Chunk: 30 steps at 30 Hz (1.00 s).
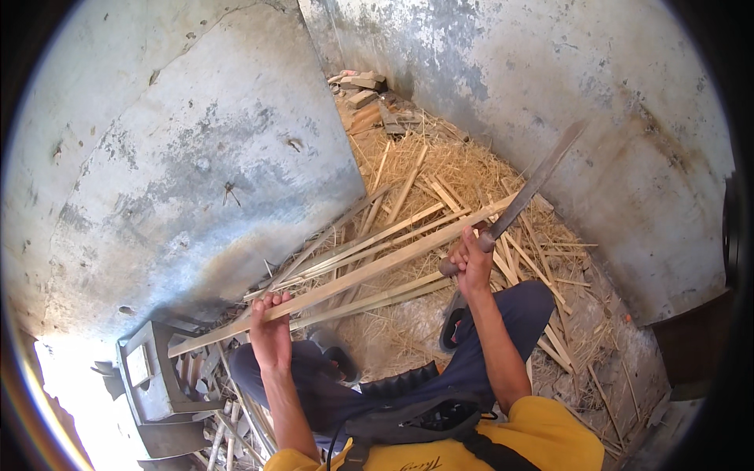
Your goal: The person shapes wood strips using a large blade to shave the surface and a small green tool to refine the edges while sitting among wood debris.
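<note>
Strips (pixel 409 184) lie loose amid shavings (pixel 459 158), seemingly done, while 1 long slat (pixel 369 268), showing no split and with work apparently left, slants through the gripping left hand (pixel 271 336) and past the right hand (pixel 473 265), closed around the handle of a knife (pixel 543 173).

Daylight enters from the lower left of the frame, where the opening (pixel 86 404) is overexposed to white; the adjoining wall (pixel 228 255) carries a bright patch. Rainbow-coloured flare edges the lower-left rim; fisheye curvature ends in black corners.
</note>
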Tool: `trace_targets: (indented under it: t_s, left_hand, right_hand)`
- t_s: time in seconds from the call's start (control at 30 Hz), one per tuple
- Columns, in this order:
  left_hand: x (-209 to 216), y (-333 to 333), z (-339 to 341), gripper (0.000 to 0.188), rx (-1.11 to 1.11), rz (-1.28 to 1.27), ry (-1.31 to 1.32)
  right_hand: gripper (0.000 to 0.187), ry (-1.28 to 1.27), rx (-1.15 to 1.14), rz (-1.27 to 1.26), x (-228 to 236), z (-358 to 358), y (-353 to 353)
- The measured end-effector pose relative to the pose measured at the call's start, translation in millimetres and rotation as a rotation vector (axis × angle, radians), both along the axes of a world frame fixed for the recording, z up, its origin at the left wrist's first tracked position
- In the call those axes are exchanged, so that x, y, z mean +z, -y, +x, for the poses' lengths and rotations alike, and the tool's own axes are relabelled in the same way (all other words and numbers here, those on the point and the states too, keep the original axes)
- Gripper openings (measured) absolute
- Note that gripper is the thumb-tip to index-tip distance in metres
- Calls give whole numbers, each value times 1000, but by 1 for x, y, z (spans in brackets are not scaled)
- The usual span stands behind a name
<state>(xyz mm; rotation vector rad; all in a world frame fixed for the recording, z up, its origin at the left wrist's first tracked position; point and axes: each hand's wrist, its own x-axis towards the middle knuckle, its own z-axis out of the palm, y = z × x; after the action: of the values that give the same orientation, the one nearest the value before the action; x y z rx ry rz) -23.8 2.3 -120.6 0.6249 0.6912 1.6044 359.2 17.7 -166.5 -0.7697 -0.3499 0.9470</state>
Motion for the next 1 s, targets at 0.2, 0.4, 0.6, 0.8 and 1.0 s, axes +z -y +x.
trace_targets:
  t_s: [0.2,0.4,0.6,0.8,1.0]
  left_hand:
    - [-18,21,4,46,65,64,-240]
    - [3,9,41,57,323,-154,-108]
    - [4,-1,48,56,357,-34,39]
    - [24,-3,59,56,215,194,342]
    - [26,-6,40,58,196,267,523]
  right_hand:
    - [15,107,118,-50,10,6,2]
    - [15,417,-2,-262,-20,3,0]
    - [16,1201,15,-231,-22,-37,17]
    - [20,1446,147,-258,-34,-63,18]
    - [14,1386,42,-436,-39,-31,-2]
